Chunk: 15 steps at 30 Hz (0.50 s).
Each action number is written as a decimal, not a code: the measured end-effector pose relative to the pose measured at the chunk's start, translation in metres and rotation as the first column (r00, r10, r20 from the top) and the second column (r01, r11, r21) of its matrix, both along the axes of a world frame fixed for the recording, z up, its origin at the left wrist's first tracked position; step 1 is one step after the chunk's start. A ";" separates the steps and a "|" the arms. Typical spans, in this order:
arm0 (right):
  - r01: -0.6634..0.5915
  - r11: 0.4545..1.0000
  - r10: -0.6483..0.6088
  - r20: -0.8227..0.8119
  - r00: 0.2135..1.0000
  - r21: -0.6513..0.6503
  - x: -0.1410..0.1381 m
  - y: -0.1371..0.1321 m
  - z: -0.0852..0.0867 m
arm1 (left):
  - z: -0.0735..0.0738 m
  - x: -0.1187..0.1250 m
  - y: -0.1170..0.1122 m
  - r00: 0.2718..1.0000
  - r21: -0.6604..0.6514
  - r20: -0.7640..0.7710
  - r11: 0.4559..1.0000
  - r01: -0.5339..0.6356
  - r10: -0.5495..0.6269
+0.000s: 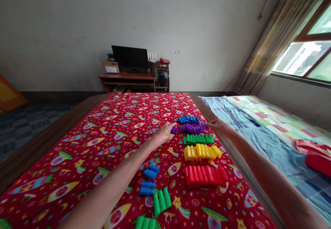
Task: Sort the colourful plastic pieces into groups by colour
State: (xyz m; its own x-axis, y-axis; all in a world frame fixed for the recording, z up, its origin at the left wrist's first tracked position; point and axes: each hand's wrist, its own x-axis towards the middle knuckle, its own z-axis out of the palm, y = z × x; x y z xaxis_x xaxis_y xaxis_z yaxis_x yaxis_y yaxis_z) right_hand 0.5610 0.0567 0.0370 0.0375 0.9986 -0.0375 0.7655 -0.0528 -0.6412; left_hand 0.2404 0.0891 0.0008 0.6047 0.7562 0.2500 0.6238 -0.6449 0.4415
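Observation:
My left hand is closed around a few purple tube-shaped plastic blocks, their hollow ends facing me. Just right of them lies a row of purple tube blocks, somewhat uneven. My right hand pinches at the right end of this row; its fingertips are small and partly hidden. Behind the purple row is a row of blue blocks. Nearer me come rows of green blocks, yellow blocks and red blocks.
Loose blue blocks and green blocks lie by my left forearm on the red patterned cloth. Right of its brown edge is a bed surface with blue fabric. A desk with a monitor stands at the wall.

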 end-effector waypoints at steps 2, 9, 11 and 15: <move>0.016 0.999 -0.014 -0.046 0.999 0.037 0.004 0.005 0.004 | -0.002 0.003 0.005 1.000 -0.003 0.019 1.000 0.005 -0.005; -0.112 0.992 0.116 0.064 0.991 -0.054 -0.003 0.022 0.018 | -0.018 0.011 0.026 0.992 -0.048 0.086 0.995 -0.092 0.096; -0.135 0.988 0.144 0.158 0.977 -0.072 -0.007 0.023 0.021 | -0.019 0.014 0.028 0.987 -0.073 0.101 0.990 -0.122 0.129; -0.139 0.987 0.156 0.330 0.931 -0.076 -0.014 0.025 0.022 | -0.014 0.019 0.026 0.974 -0.140 0.139 0.977 -0.159 0.179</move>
